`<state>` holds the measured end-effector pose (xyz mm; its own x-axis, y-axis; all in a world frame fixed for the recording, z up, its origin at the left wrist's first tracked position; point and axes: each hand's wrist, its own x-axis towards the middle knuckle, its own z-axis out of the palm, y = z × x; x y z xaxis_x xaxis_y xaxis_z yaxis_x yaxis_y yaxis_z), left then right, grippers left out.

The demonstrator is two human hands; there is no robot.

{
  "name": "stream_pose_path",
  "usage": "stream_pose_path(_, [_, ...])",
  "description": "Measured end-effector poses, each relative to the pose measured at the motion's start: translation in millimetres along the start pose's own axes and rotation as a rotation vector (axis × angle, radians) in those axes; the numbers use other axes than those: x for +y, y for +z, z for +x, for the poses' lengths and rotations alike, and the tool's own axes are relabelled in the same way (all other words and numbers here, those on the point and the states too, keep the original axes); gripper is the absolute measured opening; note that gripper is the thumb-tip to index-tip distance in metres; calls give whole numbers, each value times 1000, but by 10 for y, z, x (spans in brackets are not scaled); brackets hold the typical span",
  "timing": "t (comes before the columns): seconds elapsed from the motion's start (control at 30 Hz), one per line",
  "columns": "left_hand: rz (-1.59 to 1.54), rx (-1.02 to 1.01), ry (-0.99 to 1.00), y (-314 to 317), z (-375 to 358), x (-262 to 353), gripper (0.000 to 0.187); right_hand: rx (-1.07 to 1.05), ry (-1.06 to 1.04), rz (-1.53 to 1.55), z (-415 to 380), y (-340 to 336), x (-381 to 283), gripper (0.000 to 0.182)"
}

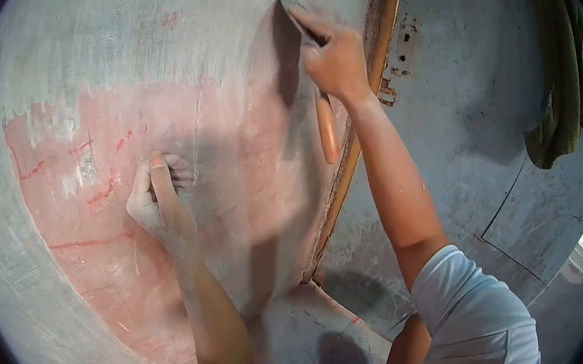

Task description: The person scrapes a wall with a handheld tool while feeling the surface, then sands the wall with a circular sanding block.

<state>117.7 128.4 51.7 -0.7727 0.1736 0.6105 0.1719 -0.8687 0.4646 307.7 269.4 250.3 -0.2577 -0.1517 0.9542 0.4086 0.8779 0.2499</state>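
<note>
My right hand point(337, 63) is raised high against the wall point(170, 38), its fingers closed around a scraper. The wooden handle point(327, 128) of this scraper hangs below the palm, and its dark blade tip point(289, 2) shows above the fingers, at or very close to the wall. Lower and to the left, my left hand point(160, 185) is closed, thumb up and fingers curled, in front of the pink patch point(88, 203) of the wall. Pale dust covers the fingers of this left hand, and nothing shows in them.
A wooden strip point(342, 201) edges the wall on its right side. Beyond it stands a grey panel point(470, 127) with rusty holes and seams. A dark green cloth point(565, 82) hangs at the upper right. Red marks run across the pink patch.
</note>
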Motion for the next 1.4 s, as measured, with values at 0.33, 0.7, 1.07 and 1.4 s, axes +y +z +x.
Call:
stream_pose_path(0.33, [-86, -18, 24, 15, 20, -71, 35, 5, 27, 48, -395, 34, -65, 48])
stream_pose_path(0.7, [-89, 26, -5, 21, 20, -117, 35, -73, 41, 134, -889, -5, -298, 55])
stream_pose_path(1.07, [-79, 37, -26, 48, 13, -71, 35, -93, -11, 69, -663, -81, -146, 56])
stream_pose_path(1.4, [-75, 0, -18, 17, 29, -134, 33, -84, 78, -27, 178, -176, 56, 53])
